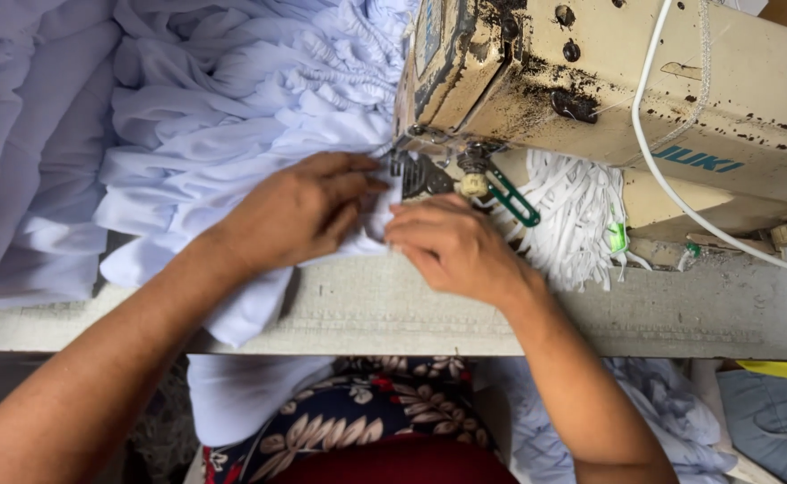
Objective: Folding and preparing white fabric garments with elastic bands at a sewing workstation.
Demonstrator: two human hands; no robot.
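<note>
my left hand (299, 211) lies flat, palm down, on the white fabric (232, 116), fingers stretched toward the needle area of the sewing machine (591, 90); nothing pinched there that i can see, just pressing the cloth onto the bench (367, 309); my right hand (452, 246) sits just beside it, fingertips curled down onto the cloth's edge right in front of the presser foot (402, 170); whether those fingers nip a fold or only press it, i cannot tell, they hide their own tips; the gap between my two hands is narrow, and the strip of fabric showing in it runs straight up to the foot; so the fabric lies under and ahead of both hands, its feed line running away from me toward the back of the bench; the bulk of it, gathered and ruffled, is heaped to the left and behind the machine head, reaching the bench's far left corner; a tail of it hangs over the near edge into my lap; my left hand is the one nearer the bulk, my right the one nearer the foot; to the right of the foot a green metal clip (512, 199) sticks out, and beyond it a bundle of white elastic tape (573, 220) spills under the machine arm; a white cable (649, 152) crosses the machine's cream body.
</note>
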